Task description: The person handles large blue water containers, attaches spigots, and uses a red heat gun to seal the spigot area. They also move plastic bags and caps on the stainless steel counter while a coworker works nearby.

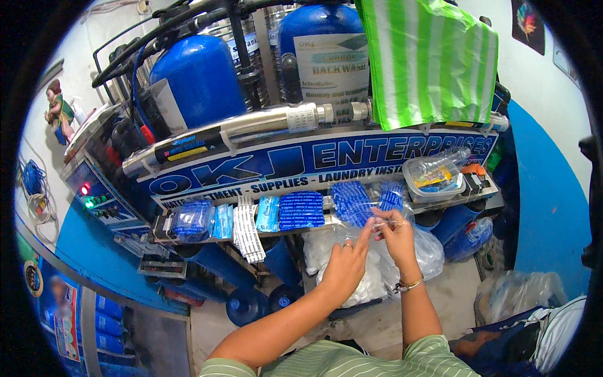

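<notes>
Currently, at the far left of the row, I am seeing a bundle of blue printed packets in clear wrap point(191, 221) lying beside a light-blue flat packet point(222, 221). Next, a stack of white strips with dark printing point(247, 229) is hanging down in front, and a second light-blue packet point(267, 213) is sitting just beside a wide bundle of blue printed strips point(301, 210). Further right, blue printed strips under loose clear plastic point(350, 202) are lying ahead of both hands.

My left hand point(347, 267) is pointing its index finger toward the other hand's fingertips; I cannot tell whether it is gripping anything. My right hand point(397, 235) is bending its fingers, thumb and index tips nearly meeting at the plastic's near edge; I cannot tell what they are pinching. Under the hands, white plastic bags point(367, 276) are bulging. Rightmost, a clear rectangular plastic tub point(433, 196) is holding small packets.
</notes>
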Demonstrator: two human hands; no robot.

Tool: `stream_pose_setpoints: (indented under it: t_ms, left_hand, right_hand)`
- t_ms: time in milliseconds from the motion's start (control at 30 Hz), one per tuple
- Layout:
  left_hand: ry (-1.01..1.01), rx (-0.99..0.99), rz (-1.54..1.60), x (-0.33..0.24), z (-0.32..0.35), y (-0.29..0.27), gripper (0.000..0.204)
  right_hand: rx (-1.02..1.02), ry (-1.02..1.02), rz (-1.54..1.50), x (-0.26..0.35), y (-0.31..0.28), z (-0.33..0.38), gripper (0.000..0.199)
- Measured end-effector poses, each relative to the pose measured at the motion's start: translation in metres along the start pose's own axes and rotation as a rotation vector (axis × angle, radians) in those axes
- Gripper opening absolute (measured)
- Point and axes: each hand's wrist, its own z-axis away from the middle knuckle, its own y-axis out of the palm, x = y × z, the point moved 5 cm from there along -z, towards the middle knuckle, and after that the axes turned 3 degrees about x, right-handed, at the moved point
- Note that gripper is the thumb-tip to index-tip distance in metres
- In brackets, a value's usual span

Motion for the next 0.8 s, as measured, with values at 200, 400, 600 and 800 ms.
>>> stream_pose_setpoints:
  t_ms: [200, 400, 600, 800]
  left_hand:
    - [-0.021, -0.02, 0.01, -0.003, -0.006, 0.01, 0.059]
    - [-0.102, 0.127, 0.014, 0.003, -0.029, 0.033, 0.058]
    - [0.006, -0.143, 0.346, 0.01, -0.005, -0.011, 0.051]
    - [-0.428, -0.441, 1.803, 0.051, 0.115, -0.016, 0.067]
  right_hand:
    - [-0.062, -0.13, 0.189, 0.004, 0.0, -0.001, 0.009]
    - [-0.04, -0.089, -0.013, 0.007, 0.004, 0.026, 0.008]
    - [-0.088, 0.084, -0.241, 0.032, -0.025, 0.078, 0.013]
    - [0.196, 0.158, -0.376, 0.047, 0.057, 0.096, 0.014]
